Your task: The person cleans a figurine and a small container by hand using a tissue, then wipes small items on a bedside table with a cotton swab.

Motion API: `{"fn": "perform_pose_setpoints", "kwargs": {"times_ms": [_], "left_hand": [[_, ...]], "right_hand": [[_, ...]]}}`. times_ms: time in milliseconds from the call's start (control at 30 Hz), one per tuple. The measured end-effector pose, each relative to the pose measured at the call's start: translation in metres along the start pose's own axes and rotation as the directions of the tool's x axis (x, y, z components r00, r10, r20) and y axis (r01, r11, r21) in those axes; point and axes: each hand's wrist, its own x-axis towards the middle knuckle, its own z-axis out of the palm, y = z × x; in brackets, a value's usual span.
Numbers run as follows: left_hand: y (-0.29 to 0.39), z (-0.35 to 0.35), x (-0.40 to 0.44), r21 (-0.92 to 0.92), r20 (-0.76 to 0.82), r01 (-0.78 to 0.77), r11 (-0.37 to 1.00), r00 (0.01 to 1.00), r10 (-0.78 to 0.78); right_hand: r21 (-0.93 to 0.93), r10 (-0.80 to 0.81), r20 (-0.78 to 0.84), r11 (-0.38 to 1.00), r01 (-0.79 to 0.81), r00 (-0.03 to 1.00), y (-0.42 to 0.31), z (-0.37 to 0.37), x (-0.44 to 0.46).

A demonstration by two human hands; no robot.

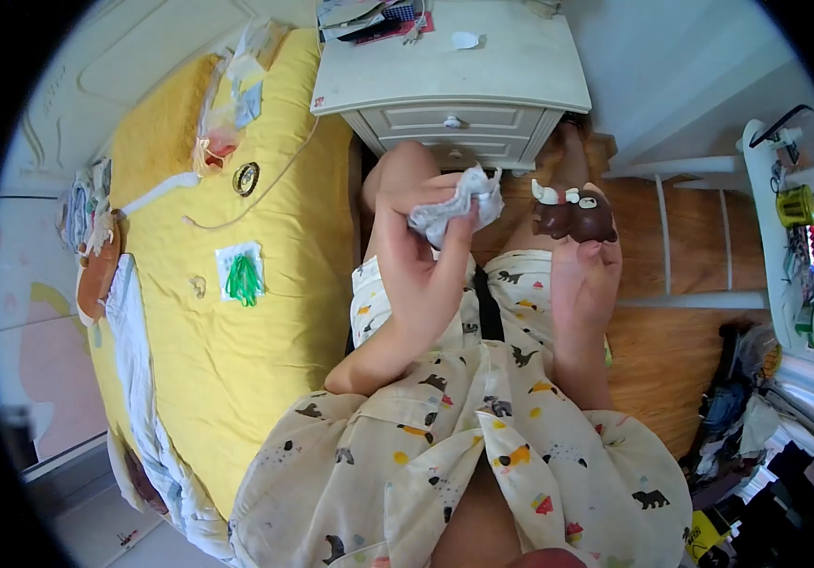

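My left hand (pixel 411 232) is raised above my lap, its fingers closed round a crumpled white-grey cloth (pixel 459 206). To the right, over my other knee, my right hand (pixel 585 275) holds a dark brown bear-shaped figure (pixel 574 218) with small cream-coloured parts on top. The figure rests against the fingers, some of which are hidden beneath it. Cloth and figure are apart, with a gap between the two hands. Below them lies the white patterned garment (pixel 426 417) on my lap.
On the left is a bed with a yellow cover (pixel 284 379), holding a packet with green bands (pixel 243 275) and a dark ring (pixel 247 179). Ahead stands a white nightstand (pixel 445 71). At the right are a cluttered white shelf (pixel 762 218) and piled clothes (pixel 757 426).
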Motion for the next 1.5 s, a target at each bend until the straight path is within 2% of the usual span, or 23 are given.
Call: {"fn": "perform_pose_setpoints", "kwargs": {"times_ms": [133, 167, 267, 333, 533, 633, 733, 833, 933, 1033, 1167, 1267, 1367, 1500], "left_hand": [[-0.006, -0.009, -0.004, 0.278, 0.192, -0.242, 0.930, 0.962, 0.193], [-0.007, -0.012, -0.001, 0.316, 0.264, -0.342, 0.885, 0.928, 0.264], [0.004, -0.010, 0.009, 0.399, 0.479, -0.552, 0.732, 0.806, 0.347], [0.007, -0.005, 0.009, 0.421, 0.553, -0.601, 0.680, 0.764, 0.333], [-0.003, -0.011, 0.012, 0.334, 0.704, -0.724, 0.603, 0.617, 0.352], [0.004, -0.013, 0.015, 0.344, 0.778, -0.767, 0.541, 0.556, 0.293], [0.002, -0.019, 0.014, 0.327, 0.795, -0.691, 0.644, 0.570, 0.207], [0.006, -0.027, 0.012, 0.420, 0.642, -0.590, 0.690, 0.730, 0.233], [0.002, -0.023, 0.003, 0.440, 0.492, -0.534, 0.722, 0.816, 0.303], [0.012, -0.012, 0.003, 0.461, 0.586, -0.603, 0.651, 0.758, 0.288], [-0.005, -0.002, -0.009, 0.465, 0.574, -0.702, 0.540, 0.703, 0.420], [-0.002, -0.004, -0.008, 0.441, 0.597, -0.668, 0.599, 0.717, 0.360], [0.007, -0.009, -0.001, 0.455, 0.672, -0.688, 0.566, 0.682, 0.289], [0.006, -0.012, 0.004, 0.446, 0.698, -0.724, 0.526, 0.649, 0.302]], "right_hand": [[-0.071, -0.028, -0.039, 0.997, 0.025, 0.999, -0.005, 0.011, -0.004], [-0.095, -0.035, -0.036, 0.995, 0.032, 0.999, -0.005, 0.011, -0.005], [-0.203, -0.062, -0.013, 0.977, 0.058, 0.998, -0.006, 0.009, -0.006], [-0.321, -0.084, 0.023, 0.943, 0.087, 0.996, -0.009, 0.009, -0.009], [-0.325, -0.153, 0.023, 0.933, 0.152, 0.988, -0.016, 0.018, -0.010], [-0.455, -0.145, 0.040, 0.878, 0.148, 0.989, -0.015, 0.009, -0.012], [-0.417, -0.159, -0.007, 0.898, 0.142, 0.987, -0.013, 0.011, -0.010], [-0.374, -0.172, 0.003, 0.913, 0.161, 0.985, -0.017, 0.013, -0.009], [-0.432, -0.197, 0.019, 0.883, 0.185, 0.980, -0.017, 0.014, -0.012], [-0.461, -0.213, -0.004, 0.867, 0.188, 0.977, -0.013, 0.018, -0.014], [-0.498, -0.277, -0.001, 0.833, 0.240, 0.961, -0.013, 0.023, -0.018], [-0.572, -0.344, 0.034, 0.763, 0.300, 0.938, -0.011, 0.017, -0.019], [-0.591, -0.391, 0.078, 0.722, 0.358, 0.917, -0.005, 0.012, -0.018], [-0.632, -0.394, 0.109, 0.681, 0.369, 0.913, -0.002, 0.008, -0.020]]}}
